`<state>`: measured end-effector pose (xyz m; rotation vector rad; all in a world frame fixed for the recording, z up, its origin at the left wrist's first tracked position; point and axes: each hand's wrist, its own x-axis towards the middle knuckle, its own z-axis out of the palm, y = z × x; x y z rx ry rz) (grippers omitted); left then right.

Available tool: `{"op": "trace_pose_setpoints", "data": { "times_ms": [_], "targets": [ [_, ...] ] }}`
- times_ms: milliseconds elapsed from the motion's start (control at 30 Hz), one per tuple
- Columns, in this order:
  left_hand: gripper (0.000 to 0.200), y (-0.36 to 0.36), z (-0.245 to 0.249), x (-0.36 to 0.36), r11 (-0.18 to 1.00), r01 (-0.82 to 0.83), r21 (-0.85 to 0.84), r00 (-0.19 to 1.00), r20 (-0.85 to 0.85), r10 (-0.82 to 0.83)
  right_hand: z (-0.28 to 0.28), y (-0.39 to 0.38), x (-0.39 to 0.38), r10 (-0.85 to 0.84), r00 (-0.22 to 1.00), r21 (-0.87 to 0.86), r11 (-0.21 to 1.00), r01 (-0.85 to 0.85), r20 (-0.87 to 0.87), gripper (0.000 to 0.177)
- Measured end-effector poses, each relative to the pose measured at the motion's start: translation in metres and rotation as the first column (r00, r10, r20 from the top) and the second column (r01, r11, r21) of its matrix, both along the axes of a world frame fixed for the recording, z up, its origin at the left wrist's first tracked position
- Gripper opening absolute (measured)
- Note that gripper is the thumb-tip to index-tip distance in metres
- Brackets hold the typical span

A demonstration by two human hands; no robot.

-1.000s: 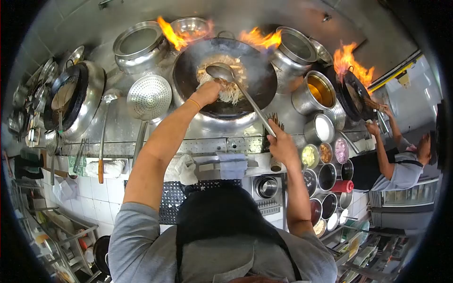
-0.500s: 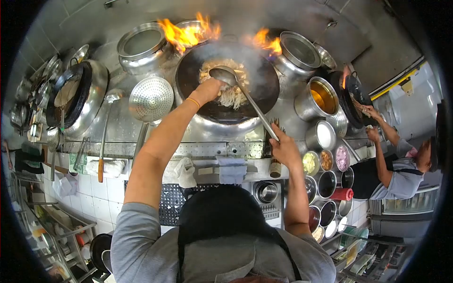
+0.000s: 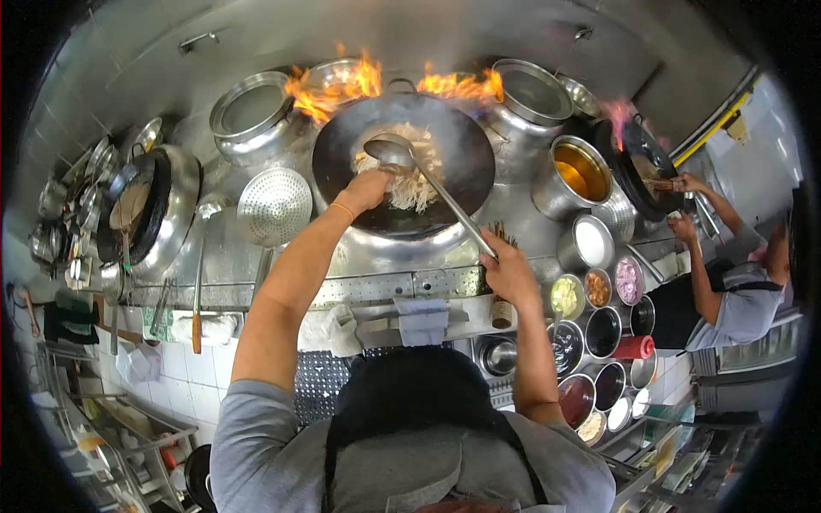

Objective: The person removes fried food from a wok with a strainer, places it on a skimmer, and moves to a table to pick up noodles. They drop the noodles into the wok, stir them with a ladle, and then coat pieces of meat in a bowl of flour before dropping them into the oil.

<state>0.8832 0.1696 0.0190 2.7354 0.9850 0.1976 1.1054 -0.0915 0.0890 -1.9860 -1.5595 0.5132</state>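
– Since half a second ago the ladle (image 3: 434, 190) has swung its bowl leftward over the pile, and the flames (image 3: 342, 81) now run wider along the far rim of the wok (image 3: 466, 158). At the right edge of the frame, fire shows again at the co-worker's pan (image 3: 646, 162).

– Where are the hands in the head view?

– Right hand (image 3: 506, 265) sits just right of centre, its grip wrapped fully round the tail of the ladle's long handle. Left hand (image 3: 363, 190) is up at the wok's near-left rim, upper middle of the frame. Its grip is a tight fist that looks clamped on the rim, though the handle beneath it is hidden.

– And the food?

– Noodles (image 3: 412, 184) lie heaped in the middle of the wok, under and to the right of the ladle's bowl. They are pale with some darker strands, and steam blurs them.

– How far along would you say?

– My judgement is mid-cook. Everything is in the wok over a high flame, and the ladle's bowl sits above the pile looking empty. Nothing is out of the wok, and I see no plate near it.

– What else is on the bench?

– A perforated skimmer (image 3: 274, 205) rests left of the wok, and a pot of oil (image 3: 581, 175) stands to the right. A cluster of condiment bowls (image 3: 599, 286) runs down the lower right, beside the co-worker (image 3: 735, 308).
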Motion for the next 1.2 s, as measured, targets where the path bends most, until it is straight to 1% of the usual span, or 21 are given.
{"op": "trace_pose_setpoints", "data": {
  "times_ms": [33, 100, 167, 233, 267, 300, 333, 400, 433, 500, 567, 633, 700, 800, 833, 900, 967, 1000, 1067, 1133, 1200],
  "targets": [
    [0.032, 0.005, -0.009, 0.0, 1.0, 0.01, 0.012, 1.0, 0.017, -0.01, 0.003, 0.002, 0.0, -0.009, 1.0, 0.011, 1.0, 0.009, -0.001, 0.046],
    [0.03, 0.004, -0.01, 0.003, 1.0, 0.019, 0.023, 0.999, 0.039, -0.02, 0.011, 0.004, -0.004, -0.048, 0.993, -0.049, 0.998, 0.043, -0.105, 0.045],
    [0.028, 0.005, -0.011, 0.002, 1.0, 0.016, 0.001, 0.994, 0.104, -0.016, 0.005, 0.011, -0.001, -0.043, 0.992, -0.016, 0.999, 0.041, -0.115, 0.046],
    [0.028, 0.006, -0.014, 0.004, 1.0, -0.001, 0.016, 0.998, 0.058, 0.0, 0.0, 0.018, 0.0, -0.035, 0.991, 0.018, 0.999, 0.038, -0.13, 0.046],
    [0.027, 0.006, -0.01, 0.006, 0.999, -0.008, 0.033, 1.0, 0.008, 0.008, 0.001, 0.021, 0.003, -0.026, 0.998, -0.097, 0.995, 0.021, -0.052, 0.047],
    [0.027, 0.004, -0.007, 0.007, 0.999, -0.007, 0.04, 1.0, 0.012, 0.006, 0.0, 0.022, 0.006, -0.011, 1.0, -0.213, 0.977, 0.017, 0.026, 0.047],
    [0.027, 0.001, -0.005, 0.007, 0.999, -0.02, 0.032, 0.999, 0.034, 0.019, -0.008, 0.023, 0.013, -0.012, 0.999, -0.204, 0.979, 0.018, 0.033, 0.047],
    [0.027, 0.001, -0.006, 0.007, 0.999, -0.045, 0.024, 0.997, 0.062, 0.043, -0.024, 0.026, 0.024, 0.041, 0.993, -0.023, 0.999, -0.044, -0.112, 0.048],
    [0.027, 0.002, -0.01, 0.008, 0.999, -0.04, 0.025, 0.998, 0.055, 0.039, -0.027, 0.028, 0.023, 0.047, 0.993, -0.02, 0.999, -0.049, -0.108, 0.048],
    [0.027, 0.004, -0.017, 0.006, 0.999, -0.04, 0.024, 0.998, 0.052, 0.038, -0.026, 0.034, 0.014, -0.068, 0.996, 0.05, 0.996, 0.07, -0.055, 0.048],
    [0.033, 0.01, -0.022, 0.005, 0.999, -0.018, -0.029, 0.996, 0.085, 0.02, -0.021, 0.05, 0.009, -0.099, 0.995, 0.048, 0.994, 0.099, -0.004, 0.049],
    [0.032, 0.019, -0.036, 0.003, 0.999, 0.01, -0.041, 0.991, 0.137, -0.004, -0.019, 0.065, 0.007, -0.131, 0.99, 0.055, 0.99, 0.129, 0.048, 0.049],
    [0.031, 0.018, -0.036, 0.002, 0.998, 0.035, -0.049, 0.981, 0.193, -0.025, -0.019, 0.077, 0.006, -0.155, 0.975, 0.016, 0.988, 0.155, 0.159, 0.05],
    [0.031, 0.011, -0.038, -0.002, 0.999, 0.018, -0.036, 0.977, 0.214, -0.009, -0.019, 0.083, -0.002, -0.116, 0.96, -0.045, 0.99, 0.131, 0.253, 0.051],
    [0.029, 0.01, -0.038, -0.002, 0.998, 0.038, -0.052, 0.984, 0.176, -0.029, -0.019, 0.082, -0.005, -0.111, 0.96, -0.046, 0.991, 0.128, 0.259, 0.051],
    [0.028, 0.008, -0.033, 0.0, 0.996, 0.057, -0.07, 0.988, 0.144, -0.046, -0.011, 0.076, -0.014, -0.025, 0.932, -0.117, 0.99, 0.072, 0.362, 0.049],
    [0.027, 0.008, -0.033, 0.001, 0.997, 0.049, -0.056, 0.997, 0.059, -0.046, -0.009, 0.067, -0.016, 0.001, 0.945, -0.082, 0.996, 0.028, 0.326, 0.049],
    [0.027, 0.007, -0.035, -0.001, 0.997, 0.046, -0.06, 0.997, 0.062, -0.043, -0.009, 0.061, -0.017, 0.024, 0.958, -0.043, 0.999, -0.012, 0.286, 0.049],
    [0.029, 0.01, -0.036, -0.001, 0.997, 0.054, -0.052, 0.988, 0.148, -0.046, -0.006, 0.049, -0.017, 0.012, 0.962, -0.056, 0.998, 0.003, 0.272, 0.049],
    [0.027, 0.011, -0.04, 0.003, 0.998, 0.054, -0.042, 0.989, 0.141, -0.048, -0.007, 0.036, -0.016, -0.003, 0.967, -0.071, 0.997, 0.021, 0.254, 0.05],
    [0.025, 0.008, -0.036, 0.005, 0.998, 0.057, -0.03, 0.99, 0.13, -0.052, -0.01, 0.023, -0.016, -0.022, 0.957, -0.029, 0.999, 0.031, 0.289, 0.05]
  ]
}}
